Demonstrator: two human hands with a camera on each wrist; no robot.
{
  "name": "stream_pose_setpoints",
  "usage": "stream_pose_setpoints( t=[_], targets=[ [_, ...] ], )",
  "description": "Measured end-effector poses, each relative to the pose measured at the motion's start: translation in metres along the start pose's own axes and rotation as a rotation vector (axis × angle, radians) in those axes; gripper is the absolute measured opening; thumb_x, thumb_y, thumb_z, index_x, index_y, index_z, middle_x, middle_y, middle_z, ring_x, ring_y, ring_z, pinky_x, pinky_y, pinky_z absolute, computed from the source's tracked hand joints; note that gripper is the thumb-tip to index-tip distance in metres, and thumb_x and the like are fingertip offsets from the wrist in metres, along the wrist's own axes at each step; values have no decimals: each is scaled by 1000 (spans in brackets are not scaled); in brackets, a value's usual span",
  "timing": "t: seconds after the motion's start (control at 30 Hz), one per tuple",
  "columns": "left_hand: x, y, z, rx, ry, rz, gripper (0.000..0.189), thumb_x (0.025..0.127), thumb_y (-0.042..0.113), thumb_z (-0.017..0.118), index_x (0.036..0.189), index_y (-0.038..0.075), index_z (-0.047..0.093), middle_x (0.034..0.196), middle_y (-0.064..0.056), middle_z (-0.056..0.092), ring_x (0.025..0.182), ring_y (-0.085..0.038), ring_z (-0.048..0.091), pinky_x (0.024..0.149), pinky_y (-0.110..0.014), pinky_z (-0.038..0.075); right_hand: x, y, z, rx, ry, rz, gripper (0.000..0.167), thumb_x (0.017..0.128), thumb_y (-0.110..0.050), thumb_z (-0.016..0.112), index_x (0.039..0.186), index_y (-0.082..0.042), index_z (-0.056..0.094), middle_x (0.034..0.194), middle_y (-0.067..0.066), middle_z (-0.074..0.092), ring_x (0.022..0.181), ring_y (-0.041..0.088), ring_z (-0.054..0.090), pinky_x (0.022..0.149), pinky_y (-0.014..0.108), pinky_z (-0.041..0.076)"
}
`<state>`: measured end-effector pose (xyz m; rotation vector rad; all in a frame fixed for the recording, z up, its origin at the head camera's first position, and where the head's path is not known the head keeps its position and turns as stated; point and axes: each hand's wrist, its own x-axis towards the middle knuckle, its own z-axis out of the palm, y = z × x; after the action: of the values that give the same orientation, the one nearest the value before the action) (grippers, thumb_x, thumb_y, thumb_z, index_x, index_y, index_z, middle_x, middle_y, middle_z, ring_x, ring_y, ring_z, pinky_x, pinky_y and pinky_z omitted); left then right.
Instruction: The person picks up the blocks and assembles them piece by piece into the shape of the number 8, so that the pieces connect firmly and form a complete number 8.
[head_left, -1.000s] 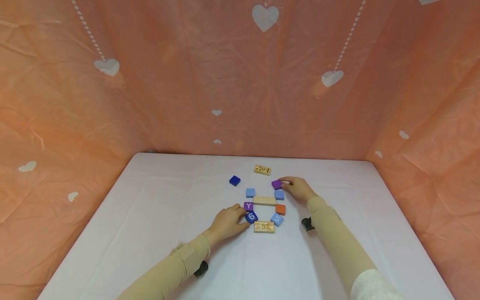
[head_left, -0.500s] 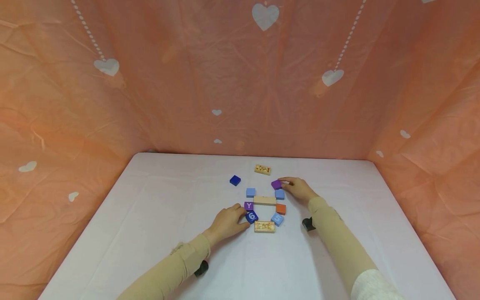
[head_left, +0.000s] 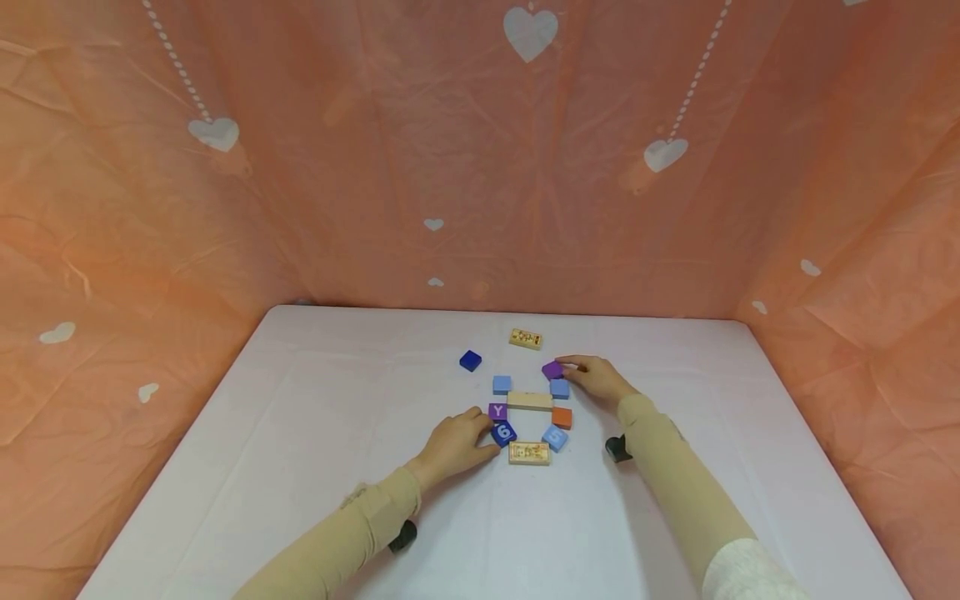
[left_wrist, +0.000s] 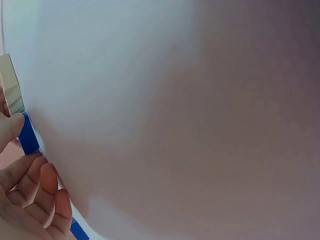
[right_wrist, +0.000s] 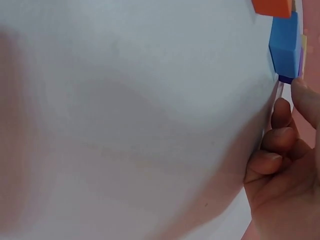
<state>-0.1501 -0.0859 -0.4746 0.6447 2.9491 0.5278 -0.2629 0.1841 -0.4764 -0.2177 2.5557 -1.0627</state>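
My left hand holds the dark blue square block marked 6 between thumb and fingers; the left wrist view shows the thumb against its side. Just behind it lies a purple block marked Y, and a patterned wooden block is at its near right. Farther back, my right hand pinches a purple square block close behind a light blue block. In the right wrist view, that light blue block covers most of the purple one.
A plain wooden block lies between the two sides of the layout, with an orange block and a light blue block marked 5 on the right. Another light blue block, a dark blue block and a patterned block lie farther back.
The purple block in my right hand has edged slightly toward the light blue block in front of it. My left hand stays where it was.
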Motion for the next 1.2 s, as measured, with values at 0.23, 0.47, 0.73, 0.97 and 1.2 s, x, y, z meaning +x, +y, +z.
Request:
stream_pose_setpoints(
  t=[0.23, 0.47, 0.73, 0.97, 1.2],
  targets=[
    [0, 0, 0, -1, -6, -7, 39, 83, 37, 67, 111, 9, 64, 96, -1, 63, 84, -13, 60, 79, -33, 50, 0, 0, 0, -21, 6, -13, 37, 98, -26, 47, 134, -18, 51, 142, 16, 44, 136, 38, 32, 110, 54, 25],
    [-1, -1, 0, 2, 1, 11, 38, 83, 36, 67, 110, 10, 64, 96, -1, 63, 83, -13, 60, 78, -33, 49, -4, -4, -1, -22, 8, -10, 37, 98, -25, 47, 134, -17, 51, 142, 17, 44, 136, 39, 32, 110, 54, 24],
    [-2, -4, -1, -32, -8, 11, 35, 82, 30, 69, 110, 9, 64, 96, -1, 62, 83, -13, 59, 78, -31, 49, -6, -4, -1, -49, 17, -33, 37, 98, -25, 47, 133, -17, 51, 142, 17, 45, 135, 39, 34, 110, 54, 26],
    [-2, -11, -8, -77, 33, 12, 27, 81, 21, 70, 104, 8, 65, 92, -1, 61, 77, -11, 55, 74, -30, 49, -5, -3, 0, -50, 22, -18, 36, 98, -25, 47, 133, -19, 52, 142, 16, 44, 136, 39, 33, 110, 54, 25],
    [14, -21, -19, -221, 99, -51, 20, 82, 12, 67, 101, 5, 65, 91, -4, 60, 83, -16, 58, 79, -34, 51, -5, -3, 1, -20, 21, -7, 37, 98, -26, 46, 133, -19, 52, 143, 16, 43, 136, 39, 32, 111, 54, 24]
  ],
)
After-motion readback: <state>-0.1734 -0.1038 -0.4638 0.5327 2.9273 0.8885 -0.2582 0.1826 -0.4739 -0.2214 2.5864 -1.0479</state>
